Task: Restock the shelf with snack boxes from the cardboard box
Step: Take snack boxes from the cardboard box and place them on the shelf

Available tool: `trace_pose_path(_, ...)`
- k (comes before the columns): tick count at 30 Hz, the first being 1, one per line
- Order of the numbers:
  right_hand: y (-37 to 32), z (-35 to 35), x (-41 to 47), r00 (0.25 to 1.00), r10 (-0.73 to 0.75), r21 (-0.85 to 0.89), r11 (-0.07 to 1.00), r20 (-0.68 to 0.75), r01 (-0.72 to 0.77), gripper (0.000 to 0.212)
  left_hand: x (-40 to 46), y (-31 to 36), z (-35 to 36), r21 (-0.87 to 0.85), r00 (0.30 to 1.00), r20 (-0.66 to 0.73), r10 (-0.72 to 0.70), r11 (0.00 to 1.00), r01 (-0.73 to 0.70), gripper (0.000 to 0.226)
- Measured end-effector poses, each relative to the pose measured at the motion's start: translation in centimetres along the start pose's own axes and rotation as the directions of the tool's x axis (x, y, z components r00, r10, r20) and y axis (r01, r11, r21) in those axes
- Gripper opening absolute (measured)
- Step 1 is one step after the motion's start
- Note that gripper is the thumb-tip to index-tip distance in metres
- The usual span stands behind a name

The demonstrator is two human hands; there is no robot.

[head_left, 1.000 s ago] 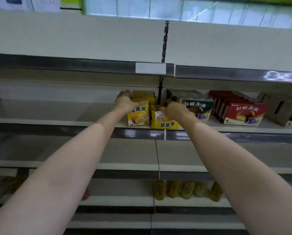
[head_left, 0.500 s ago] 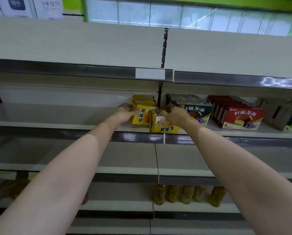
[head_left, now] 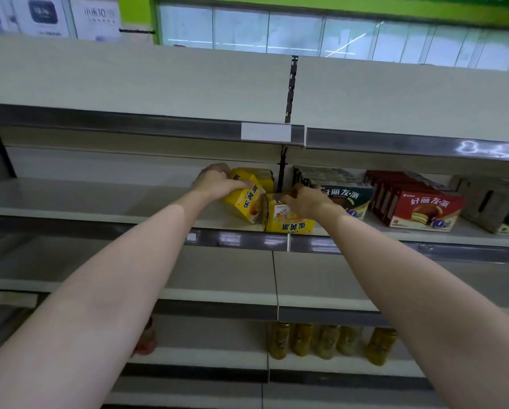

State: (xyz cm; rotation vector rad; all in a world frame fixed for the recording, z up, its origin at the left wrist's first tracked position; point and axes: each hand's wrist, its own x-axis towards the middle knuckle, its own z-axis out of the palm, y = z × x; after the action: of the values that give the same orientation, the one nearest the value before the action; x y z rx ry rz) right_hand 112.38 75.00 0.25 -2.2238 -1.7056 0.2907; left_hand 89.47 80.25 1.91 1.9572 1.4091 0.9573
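Head view: store shelf (head_left: 100,199), yellow snack boxes (head_left: 288,222), jars (head_left: 327,340) below.

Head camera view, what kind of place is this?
Most likely a shop aisle: tiered metal shelves with a price-tag strip, boxed snacks such as the red pie boxes, and jars on a lower tier.

Shelf (head_left: 85,199) open on L; green box (head_left: 346,197) blocks R.
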Motion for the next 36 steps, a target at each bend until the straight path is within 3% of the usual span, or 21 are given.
trace_pose_path(3,-0.4,-0.3,-0.2,1.0,0.011,-0.067,0.998,-0.001,-0.011,0.065,-0.1,1.0,-0.3,0.358,0.993,-0.002,0.116,0.928,-0.108,0.069)
trace_pose_path(6,-0.7,-0.3,-0.4,1.0,0.025,-0.107,0.994,-0.017,-0.026,0.064,0.1,1.9,-0.3,0.522,0.99,-0.068,0.121,0.85,-0.068,0.065)
trace_pose_path(9,-0.9,-0.5,-0.8,1.0,0.023,-0.116,0.993,-0.018,-0.025,0.064,0.5,2.7,-0.8,0.505,0.992,-0.125,0.012,0.862,0.053,0.065)
trace_pose_path(13,-0.9,-0.6,-1.2,1.0,0.029,-0.108,0.994,-0.007,-0.029,0.066,-0.1,2.6,-1.0,0.408,0.963,0.251,-0.103,0.913,-0.009,0.089)
trace_pose_path(18,-1.2,-0.6,-1.2,0.999,0.032,-0.146,0.989,-0.026,-0.035,0.066,-0.1,1.3,-0.3,0.113,0.931,0.366,0.0,0.993,-0.045,0.074)
trace_pose_path(21,-1.2,0.0,-0.9,0.998,-0.008,-0.163,0.987,-0.065,-0.003,0.06,-0.2,1.0,-0.3,0.073,0.877,0.48,0.039,0.994,-0.084,0.068)
trace_pose_path(26,-1.9,0.0,-1.3,0.973,-0.196,-0.09,0.978,-0.122,0.186,0.036,1.0,0.0,-1.2,0.369,0.952,0.3,0.057,0.914,-0.17,0.066)
trace_pose_path(29,-2.6,-0.2,-1.4,0.974,-0.227,-0.081,0.971,-0.013,0.225,0.054,1.0,0.1,-1.3,0.562,0.966,0.247,0.074,0.801,-0.205,0.071)
trace_pose_path(31,-2.9,-0.3,-0.9,0.974,-0.215,-0.091,0.971,0.068,0.22,0.063,0.6,0.2,-1.1,0.563,0.962,0.251,0.108,0.792,-0.236,0.068)
trace_pose_path(34,-2.5,-0.6,0.0,0.962,-0.229,-0.139,0.958,0.146,0.249,0.072,0.6,-0.3,-0.7,0.419,0.947,0.293,0.128,0.874,-0.248,0.058)
trace_pose_path(36,-2.4,-0.9,-0.1,0.961,-0.208,-0.186,0.952,0.183,0.241,0.086,0.4,-0.5,-0.5,0.32,0.96,0.243,0.141,0.922,-0.216,0.051)
